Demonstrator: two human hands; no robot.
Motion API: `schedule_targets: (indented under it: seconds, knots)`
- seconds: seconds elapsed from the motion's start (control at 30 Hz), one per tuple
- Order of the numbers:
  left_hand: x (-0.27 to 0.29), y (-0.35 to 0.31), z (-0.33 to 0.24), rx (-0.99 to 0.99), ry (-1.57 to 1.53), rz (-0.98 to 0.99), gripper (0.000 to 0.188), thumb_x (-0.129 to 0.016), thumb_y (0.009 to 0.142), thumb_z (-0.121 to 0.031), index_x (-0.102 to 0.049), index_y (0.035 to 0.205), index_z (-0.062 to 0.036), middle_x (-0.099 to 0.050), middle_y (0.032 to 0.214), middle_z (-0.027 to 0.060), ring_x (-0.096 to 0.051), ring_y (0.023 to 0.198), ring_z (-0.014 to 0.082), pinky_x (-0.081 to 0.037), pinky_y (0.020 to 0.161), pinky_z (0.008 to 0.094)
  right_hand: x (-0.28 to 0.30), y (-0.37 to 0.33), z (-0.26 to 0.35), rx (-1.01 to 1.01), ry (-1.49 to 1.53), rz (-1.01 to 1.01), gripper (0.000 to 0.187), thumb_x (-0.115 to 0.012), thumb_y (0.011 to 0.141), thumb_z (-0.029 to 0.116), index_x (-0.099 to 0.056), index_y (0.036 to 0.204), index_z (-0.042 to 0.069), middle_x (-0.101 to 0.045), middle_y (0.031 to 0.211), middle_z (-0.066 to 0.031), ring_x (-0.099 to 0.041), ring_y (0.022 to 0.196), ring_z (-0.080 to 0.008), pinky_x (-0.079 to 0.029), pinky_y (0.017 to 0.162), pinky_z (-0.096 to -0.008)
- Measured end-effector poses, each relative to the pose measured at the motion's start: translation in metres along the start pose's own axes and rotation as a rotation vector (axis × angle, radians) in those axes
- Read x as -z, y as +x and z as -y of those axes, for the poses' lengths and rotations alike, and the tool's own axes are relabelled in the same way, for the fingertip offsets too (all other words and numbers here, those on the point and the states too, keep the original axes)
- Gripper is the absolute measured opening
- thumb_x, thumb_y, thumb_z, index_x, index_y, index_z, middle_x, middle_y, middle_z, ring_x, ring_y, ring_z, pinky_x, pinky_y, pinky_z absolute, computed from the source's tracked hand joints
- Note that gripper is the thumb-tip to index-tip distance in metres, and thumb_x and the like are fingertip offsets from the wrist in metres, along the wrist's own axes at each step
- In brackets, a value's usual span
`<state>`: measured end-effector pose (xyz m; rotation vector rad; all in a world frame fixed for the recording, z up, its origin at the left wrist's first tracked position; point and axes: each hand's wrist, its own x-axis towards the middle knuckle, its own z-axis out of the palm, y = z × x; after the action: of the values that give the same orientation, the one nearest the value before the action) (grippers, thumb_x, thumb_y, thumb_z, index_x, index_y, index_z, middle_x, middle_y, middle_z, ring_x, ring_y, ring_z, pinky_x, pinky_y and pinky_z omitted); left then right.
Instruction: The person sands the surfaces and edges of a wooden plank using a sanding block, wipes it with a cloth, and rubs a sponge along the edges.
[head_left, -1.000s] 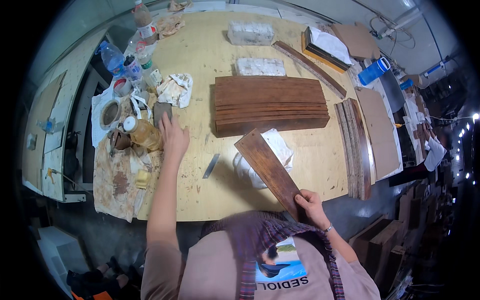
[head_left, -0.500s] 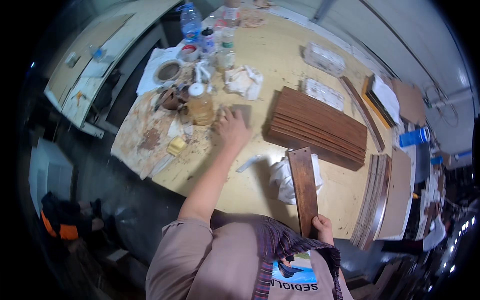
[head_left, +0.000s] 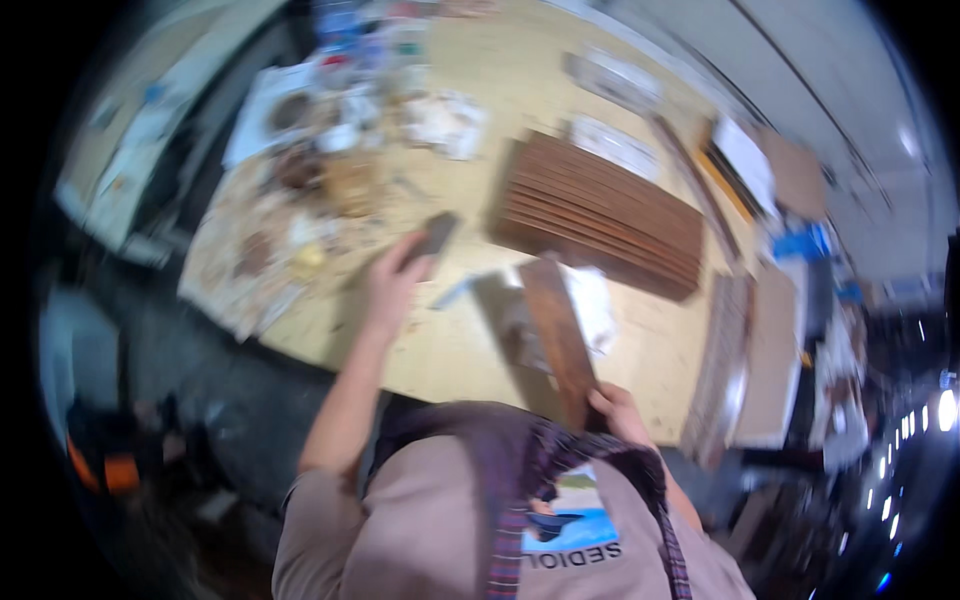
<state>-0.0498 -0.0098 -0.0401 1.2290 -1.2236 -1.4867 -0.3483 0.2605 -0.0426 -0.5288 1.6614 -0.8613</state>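
Observation:
My left hand point(head_left: 397, 275) is closed on a small dark grey-brown rectangular pad point(head_left: 436, 236) that looks like a sanding pad. It is held above the table, right of the jar of amber liquid point(head_left: 350, 185). Close to my body, my right hand point(head_left: 618, 408) grips the near end of a brown wooden slat point(head_left: 562, 335). The slat points away from me, tilted over a crumpled white cloth point(head_left: 594, 310). Beyond it lies a stack of several brown slats point(head_left: 602, 215). A thin grey strip point(head_left: 455, 291) rests between my hands. The picture is blurred by motion.
At the far left, a stained cloth point(head_left: 225, 270) carries a yellow sponge-like piece point(head_left: 307, 262) and jars. A crumpled stained rag point(head_left: 445, 122) lies nearby. Along the right edge are stacked strips point(head_left: 715, 370), a brown board point(head_left: 770, 350) and a blue bottle point(head_left: 800, 242). Two clear-wrapped packs lie farther back.
My left hand has lifted the dark pad off the table and brought it nearer, toward the left. My right hand still holds the slat. The whole view has shifted.

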Motion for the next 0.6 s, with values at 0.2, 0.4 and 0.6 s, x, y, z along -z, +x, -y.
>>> schedule_targets:
  seconds: [0.2,0.4,0.6]
  knots:
    - [-0.012,-0.018,-0.018,-0.057,-0.026,0.158,0.044,-0.058,0.088,-0.008,-0.055,0.13,0.005,-0.058,0.131,0.0133,-0.054,0.118,0.0199,-0.04,0.102,0.0299,-0.017,-0.053,0.044,-0.017,-0.093,-0.239,0.035,-0.061,0.093,0.029,-0.056,0.075,-0.001,-0.052,0.068,-0.0014,-0.047,0.065,-0.009,-0.042,0.058,-0.0302]
    - [-0.06,-0.031,-0.032,-0.38,0.314,0.337,0.05,-0.063,0.081,-0.01,-0.056,0.13,0.0006,-0.054,0.135,0.0171,-0.049,0.126,0.0292,-0.036,0.107,0.0387,-0.012,-0.079,-0.007,0.055,-0.058,-0.379,0.042,-0.069,0.086,0.037,-0.064,0.081,-0.004,-0.06,0.067,-0.0068,-0.051,0.063,-0.0116,-0.043,0.058,-0.0324]
    - [-0.091,-0.054,-0.036,-0.543,0.49,0.537,0.051,-0.066,0.073,-0.006,-0.061,0.124,-0.0031,-0.052,0.139,0.0177,-0.05,0.121,0.0339,-0.039,0.105,0.0414,-0.029,-0.097,-0.048,0.033,-0.018,-0.36,0.045,-0.07,0.086,0.041,-0.066,0.077,-0.002,-0.059,0.063,-0.0049,-0.05,0.062,-0.0106,-0.042,0.058,-0.0323]
